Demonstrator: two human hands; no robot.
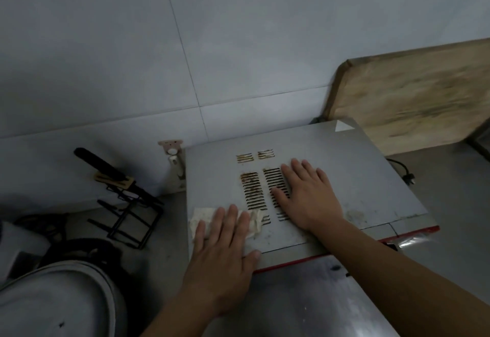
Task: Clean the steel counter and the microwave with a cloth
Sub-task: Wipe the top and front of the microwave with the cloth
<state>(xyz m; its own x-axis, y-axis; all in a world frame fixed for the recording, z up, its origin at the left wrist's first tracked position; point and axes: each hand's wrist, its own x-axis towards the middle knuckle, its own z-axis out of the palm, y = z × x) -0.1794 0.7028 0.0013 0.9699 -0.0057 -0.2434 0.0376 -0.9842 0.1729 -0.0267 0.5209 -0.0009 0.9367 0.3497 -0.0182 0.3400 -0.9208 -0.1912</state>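
left hand [225,246] fingers flat pressing cloth [254,221] on microwave [358,183] top, right hand [309,193] fingers spread flat

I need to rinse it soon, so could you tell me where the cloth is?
The cloth lies on the microwave's top near its front-left corner, pressed flat under the left hand, just left of the vent slots.

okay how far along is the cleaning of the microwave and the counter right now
Nothing looks finished. In hand: the left hand presses the cloth flat on the microwave top, while the right hand rests on it. Left: brown grime in the vent slots, a stain near the front edge, and the steel counter.
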